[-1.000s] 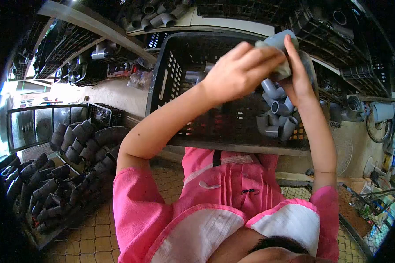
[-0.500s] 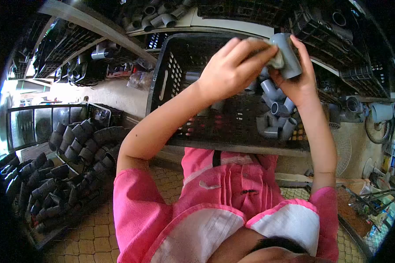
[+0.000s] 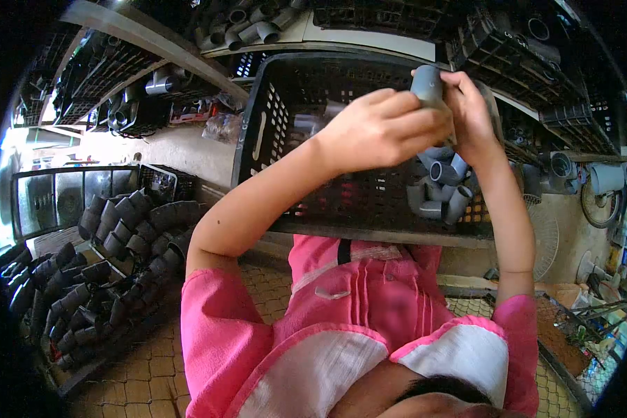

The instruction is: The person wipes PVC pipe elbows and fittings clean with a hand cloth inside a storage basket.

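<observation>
My right hand [image 3: 472,115] grips a grey pipe fitting [image 3: 426,82] above the black crate, its fingers behind and beside the upper part. My left hand [image 3: 396,129] is closed against the lower part of the same fitting and covers it. The pale cloth that showed in my left fingers half a second ago is almost wholly hidden behind them now. Below my hands, several grey elbow fittings [image 3: 444,174] lie in the right side of the black plastic crate [image 3: 341,224].
Dark pipe fittings [image 3: 83,292] are heaped in rows at the left. Black crates [image 3: 512,59] and shelves with more fittings [image 3: 254,28] stand behind the work crate. At the right are a bicycle wheel [image 3: 601,207] and a fan guard [image 3: 545,244].
The fitting has turned more upright and shifted slightly left. My left hand has moved down and wrapped round its lower part, taking the cloth out of sight.
</observation>
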